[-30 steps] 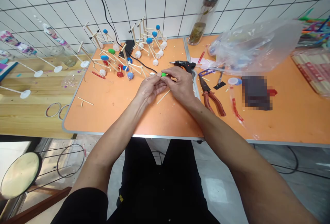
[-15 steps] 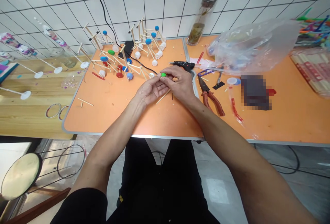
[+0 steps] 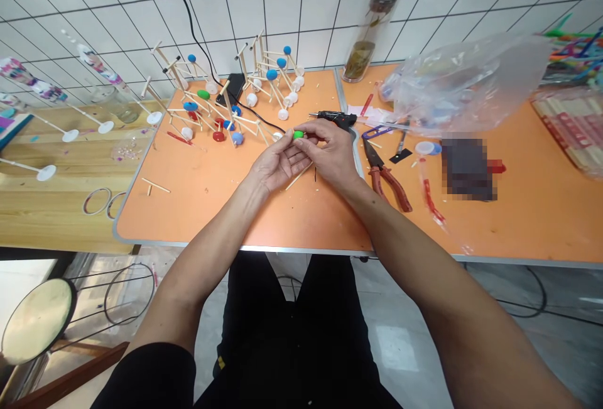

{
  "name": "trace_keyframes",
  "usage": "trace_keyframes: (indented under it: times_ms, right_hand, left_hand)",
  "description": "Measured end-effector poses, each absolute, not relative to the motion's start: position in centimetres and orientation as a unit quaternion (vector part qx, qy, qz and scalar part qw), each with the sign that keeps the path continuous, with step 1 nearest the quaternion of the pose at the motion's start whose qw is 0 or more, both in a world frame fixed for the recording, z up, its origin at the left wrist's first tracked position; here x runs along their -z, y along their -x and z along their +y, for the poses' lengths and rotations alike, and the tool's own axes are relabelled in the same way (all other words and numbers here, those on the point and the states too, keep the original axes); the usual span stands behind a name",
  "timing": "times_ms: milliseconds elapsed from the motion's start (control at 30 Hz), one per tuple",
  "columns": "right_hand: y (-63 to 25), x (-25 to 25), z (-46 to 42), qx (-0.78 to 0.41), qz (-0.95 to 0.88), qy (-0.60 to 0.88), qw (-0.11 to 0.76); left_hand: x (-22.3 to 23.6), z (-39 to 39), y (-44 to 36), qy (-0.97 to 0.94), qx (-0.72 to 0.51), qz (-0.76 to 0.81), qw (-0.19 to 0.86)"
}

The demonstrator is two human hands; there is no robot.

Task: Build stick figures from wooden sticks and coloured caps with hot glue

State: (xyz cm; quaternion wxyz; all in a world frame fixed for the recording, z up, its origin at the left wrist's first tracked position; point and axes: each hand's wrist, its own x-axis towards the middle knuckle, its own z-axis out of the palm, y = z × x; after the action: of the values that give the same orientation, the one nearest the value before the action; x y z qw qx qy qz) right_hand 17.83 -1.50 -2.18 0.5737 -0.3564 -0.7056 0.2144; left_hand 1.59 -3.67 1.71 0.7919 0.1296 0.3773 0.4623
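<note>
A small, round green piece (image 3: 298,135) sits between the fingertips of both hands, above the orange table. My left hand (image 3: 277,161), palm turned up and fingers loosely curled, has its thumb against the piece. From the other side my right hand (image 3: 332,154) pinches it with thumb and fingers. Below the hands a thin wooden stick (image 3: 298,178) lies on the tabletop. Just beyond them is a black glue gun (image 3: 333,119). Left of it stand several stick frames (image 3: 230,123) with blue, red, green and white round pieces.
Pliers with red handles (image 3: 390,183) lie right of my right forearm. Behind are a glass tea bottle (image 3: 374,26) and a clear plastic bag (image 3: 466,85). A black cord (image 3: 188,13) runs down the wall. Loose sticks (image 3: 156,185) lie at left.
Almost nothing differs. Both hands stay at the same place around the green piece, and the view has shifted very slightly.
</note>
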Motion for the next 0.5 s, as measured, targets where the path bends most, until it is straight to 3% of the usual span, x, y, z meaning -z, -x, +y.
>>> trace_keyframes:
  times_ms: [500]
  right_hand:
    - [-18.24,2.25,-1.49,-0.173,-0.741,0.354,0.544]
  left_hand:
    - [-1.01,-3.41,-1.45,-0.147,-0.477,0.376,0.780]
